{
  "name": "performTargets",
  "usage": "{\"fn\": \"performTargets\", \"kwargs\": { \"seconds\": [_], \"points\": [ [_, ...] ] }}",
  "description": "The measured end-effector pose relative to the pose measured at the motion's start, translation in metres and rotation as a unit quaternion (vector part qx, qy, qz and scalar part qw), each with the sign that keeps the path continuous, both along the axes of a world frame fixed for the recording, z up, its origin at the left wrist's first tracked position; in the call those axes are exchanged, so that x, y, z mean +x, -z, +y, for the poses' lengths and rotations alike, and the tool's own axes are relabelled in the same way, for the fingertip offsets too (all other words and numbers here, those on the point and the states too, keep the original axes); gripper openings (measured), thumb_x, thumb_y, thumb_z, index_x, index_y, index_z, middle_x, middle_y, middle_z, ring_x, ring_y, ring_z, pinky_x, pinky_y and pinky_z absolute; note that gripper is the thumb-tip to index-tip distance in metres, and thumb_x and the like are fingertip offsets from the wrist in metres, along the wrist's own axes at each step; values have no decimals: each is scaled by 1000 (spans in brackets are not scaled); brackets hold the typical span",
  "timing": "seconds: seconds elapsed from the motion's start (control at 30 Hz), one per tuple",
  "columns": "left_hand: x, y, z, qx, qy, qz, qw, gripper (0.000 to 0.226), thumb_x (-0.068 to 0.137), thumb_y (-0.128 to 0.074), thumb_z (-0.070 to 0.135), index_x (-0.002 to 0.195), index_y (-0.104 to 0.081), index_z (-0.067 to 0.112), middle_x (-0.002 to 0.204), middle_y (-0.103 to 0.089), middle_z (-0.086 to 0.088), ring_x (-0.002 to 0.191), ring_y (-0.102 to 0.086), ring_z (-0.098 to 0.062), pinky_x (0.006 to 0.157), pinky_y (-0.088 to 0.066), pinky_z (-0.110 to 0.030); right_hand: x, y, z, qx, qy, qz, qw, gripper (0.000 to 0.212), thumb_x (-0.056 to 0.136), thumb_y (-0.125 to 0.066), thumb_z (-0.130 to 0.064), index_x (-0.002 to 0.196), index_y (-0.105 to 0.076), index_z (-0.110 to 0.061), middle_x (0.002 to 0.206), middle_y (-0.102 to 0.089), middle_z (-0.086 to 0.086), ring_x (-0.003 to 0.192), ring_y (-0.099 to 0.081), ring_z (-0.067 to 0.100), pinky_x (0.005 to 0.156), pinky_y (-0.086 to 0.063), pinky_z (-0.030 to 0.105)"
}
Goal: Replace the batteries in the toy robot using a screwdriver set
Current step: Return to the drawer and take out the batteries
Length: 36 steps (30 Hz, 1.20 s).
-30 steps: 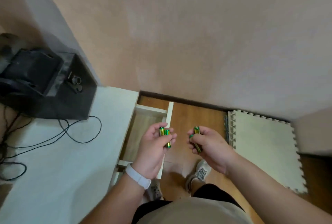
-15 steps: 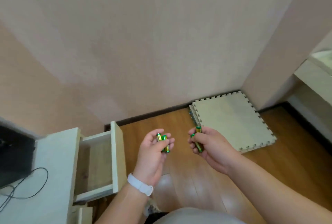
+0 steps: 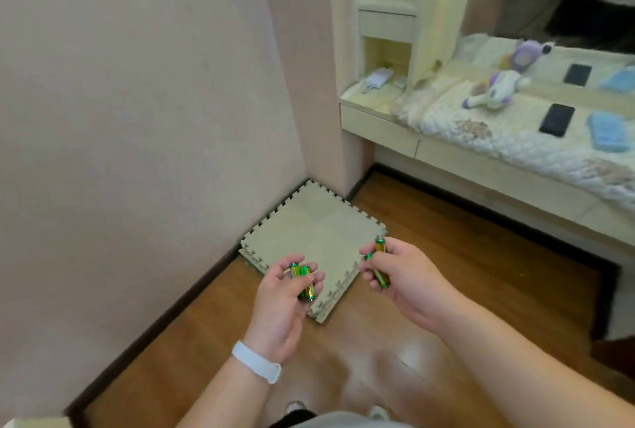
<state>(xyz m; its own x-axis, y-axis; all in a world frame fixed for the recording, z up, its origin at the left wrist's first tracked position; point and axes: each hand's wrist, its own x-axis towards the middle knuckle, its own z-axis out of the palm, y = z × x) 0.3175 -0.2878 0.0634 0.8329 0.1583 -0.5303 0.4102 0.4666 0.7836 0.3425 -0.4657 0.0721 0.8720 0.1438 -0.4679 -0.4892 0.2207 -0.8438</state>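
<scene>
1. View has swung right since a moment ago: the white bench with the open drawer and the black box is out of sight; now I face a room corner and a low bed with a cream quilted cover (image 3: 498,125).
2. My left hand (image 3: 281,300), white band on the wrist, fingers (image 3: 318,278) closed around two green-and-gold cylindrical batteries (image 3: 305,281). Grip unchanged through the turn.
3. My right hand (image 3: 402,276), fingers clamped on another pair of the same green-and-gold batteries (image 3: 379,264), one end poking up above the thumb.
4. Both hands hover over the wooden floor, above a stack of beige interlocking foam mats (image 3: 309,238) in the corner.
5. On the bed: a white-and-purple toy robot (image 3: 494,89) lying on its side, a black phone (image 3: 556,120) near it, a blue case (image 3: 608,132) beyond. The case may be the screwdriver set; cannot confirm.
6. Judgement: batteries fetched, carrying them toward the toy. Compartment work not yet begun.
</scene>
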Motion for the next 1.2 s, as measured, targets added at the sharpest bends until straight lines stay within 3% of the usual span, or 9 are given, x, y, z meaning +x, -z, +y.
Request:
{"fn": "performTargets", "kwargs": {
  "seconds": [0.33, 0.53, 0.67, 0.83, 1.2],
  "points": [
    [112, 6, -92, -25, 144, -10, 989, 30, 90, -53, -16, 110, -58, 6, 100, -64, -19, 81, -69, -22, 71, -60, -26, 43, -7, -99, -44, 156, 13, 987, 18, 89, -50, 3, 102, -61, -2, 76, -61, 8, 65, -56, 14, 60, -47, 25],
    [213, 18, -131, -68, 204, 4, 977, 29, 91, -53, -16, 110, -57, 5, 103, -63, -20, 81, -67, -23, 70, -60, -27, 119, -7, -134, -88, 219, 27, 971, 18, 87, -51, 3, 99, -62, -5, 79, -62, 10, 68, -57, 16, 63, -48, 28],
    [288, 17, -146, -87, 232, 8, 969, 31, 92, -53, -14, 115, -58, 6, 109, -62, -20, 91, -67, -27, 82, -56, -36, 180, -15, -147, -94, 250, 31, 963, 18, 86, -52, 6, 97, -61, -5, 81, -60, 12, 66, -56, 17, 64, -45, 29],
    [368, 19, -168, -80, 283, 2, 956, 29, 92, -54, -11, 113, -60, 8, 112, -64, -19, 93, -69, -25, 73, -58, -30, 240, -13, -161, -91, 291, 44, 951, 18, 88, -51, 6, 102, -61, -1, 82, -60, 13, 69, -56, 18, 64, -46, 29],
    [431, 23, -276, -48, 390, 23, 919, 27, 93, -52, -13, 112, -58, 6, 107, -63, -18, 89, -68, -24, 70, -59, -30, 267, 10, -245, -44, 414, 69, 907, 16, 90, -48, 6, 99, -59, -2, 78, -59, 11, 64, -54, 16, 59, -44, 27]
  ]
}}
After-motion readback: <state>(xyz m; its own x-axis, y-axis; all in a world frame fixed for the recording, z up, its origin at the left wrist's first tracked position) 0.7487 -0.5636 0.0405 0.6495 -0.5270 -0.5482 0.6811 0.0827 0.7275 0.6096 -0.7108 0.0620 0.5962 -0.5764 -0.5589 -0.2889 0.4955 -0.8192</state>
